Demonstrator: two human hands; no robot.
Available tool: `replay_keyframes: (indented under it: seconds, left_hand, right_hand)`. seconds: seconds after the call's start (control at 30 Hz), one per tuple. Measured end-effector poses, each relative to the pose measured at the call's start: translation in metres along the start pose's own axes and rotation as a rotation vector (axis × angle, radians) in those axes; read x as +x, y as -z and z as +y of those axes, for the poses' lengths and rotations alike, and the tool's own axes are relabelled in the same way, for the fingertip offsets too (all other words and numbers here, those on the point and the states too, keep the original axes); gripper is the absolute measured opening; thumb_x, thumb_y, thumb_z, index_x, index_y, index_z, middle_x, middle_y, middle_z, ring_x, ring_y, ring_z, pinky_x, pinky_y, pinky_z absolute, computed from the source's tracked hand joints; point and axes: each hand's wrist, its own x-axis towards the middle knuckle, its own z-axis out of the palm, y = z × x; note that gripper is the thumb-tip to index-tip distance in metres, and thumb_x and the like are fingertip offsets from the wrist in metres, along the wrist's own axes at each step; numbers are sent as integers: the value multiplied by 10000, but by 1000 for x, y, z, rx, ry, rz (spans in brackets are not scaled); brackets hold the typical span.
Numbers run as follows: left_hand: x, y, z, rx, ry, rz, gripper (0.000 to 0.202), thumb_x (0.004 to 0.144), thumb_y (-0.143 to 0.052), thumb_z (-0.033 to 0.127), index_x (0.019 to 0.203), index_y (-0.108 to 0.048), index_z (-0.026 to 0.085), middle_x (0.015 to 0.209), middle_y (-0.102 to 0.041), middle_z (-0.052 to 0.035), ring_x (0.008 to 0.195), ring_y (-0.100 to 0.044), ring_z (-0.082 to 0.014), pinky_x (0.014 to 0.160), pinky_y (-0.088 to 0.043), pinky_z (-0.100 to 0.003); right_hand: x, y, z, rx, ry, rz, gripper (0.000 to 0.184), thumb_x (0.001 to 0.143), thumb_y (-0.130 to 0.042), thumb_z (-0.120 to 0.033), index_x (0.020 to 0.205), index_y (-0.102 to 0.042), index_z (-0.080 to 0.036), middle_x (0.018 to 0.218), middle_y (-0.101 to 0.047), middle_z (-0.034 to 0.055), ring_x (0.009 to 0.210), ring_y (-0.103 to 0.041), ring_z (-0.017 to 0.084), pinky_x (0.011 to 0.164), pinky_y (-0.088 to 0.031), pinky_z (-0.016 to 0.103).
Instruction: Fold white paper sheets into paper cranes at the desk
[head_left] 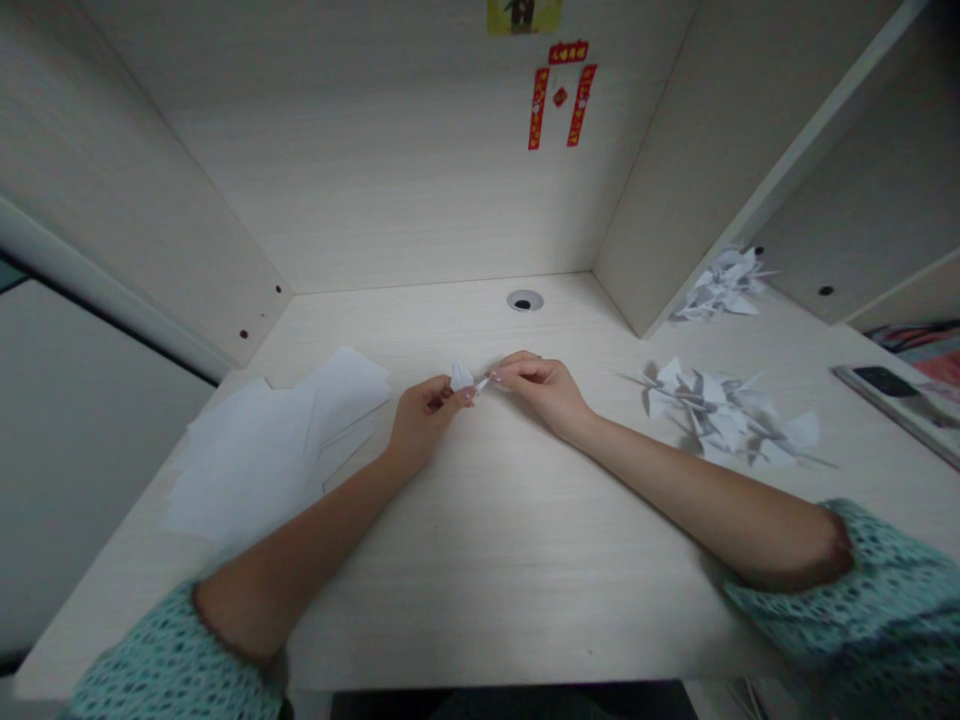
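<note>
Near the middle of the desk, a small folded white paper crane [460, 376] is held between my two hands. My left hand [429, 410] is closed, its thumb and fingers pinching the body of the crane. From the other side, my right hand [541, 388] pinches a thin pointed end of the same paper between thumb and fingertips. Part of the crane is hidden by the fingers. Left of my left hand lie overlapping sheets of white paper [255, 450], spread flat. To the right of my right hand rests a pile of folded paper cranes [720, 410].
Another heap of paper cranes [727, 285] sits behind, beside the upright divider panel [675, 180]. A phone [900, 400] lies at the desk's right. A round cable hole [525, 300] is set near the back panel, which carries red stickers [561, 97].
</note>
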Motion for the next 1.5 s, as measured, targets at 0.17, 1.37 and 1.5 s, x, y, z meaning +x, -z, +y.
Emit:
replay_keyframes:
  seconds: [0.17, 1.37, 1.5]
  left_hand:
    - [0, 0, -1, 14, 2, -7, 359, 797, -581, 493, 680, -630, 157, 625, -595, 14, 592, -516, -109, 587, -377, -225]
    - [-5, -1, 13, 107, 3, 76, 275, 798, -601, 420, 671, -640, 180, 626, -629, 21, 579, -514, -108, 540, -348, -217]
    - [-5, 0, 14, 101, 0, 74, 276, 796, -605, 424, 672, -641, 181, 628, -626, 24, 574, -510, -105, 530, -337, -216]
  right_hand:
    - [-1, -1, -1, -22, 9, -25, 168, 661, -770, -396, 701, -752, -234, 785, -663, 34, 763, -598, 156, 732, -460, 317]
    - [-1, -3, 2, -89, 5, 55, 186, 637, -780, -402, 654, -733, -223, 739, -667, 32, 714, -590, 160, 691, -455, 319]
    - [-2, -3, 1, -70, -6, 48, 186, 638, -779, -409, 692, -747, -234, 776, -687, 39, 752, -611, 170, 708, -468, 324]
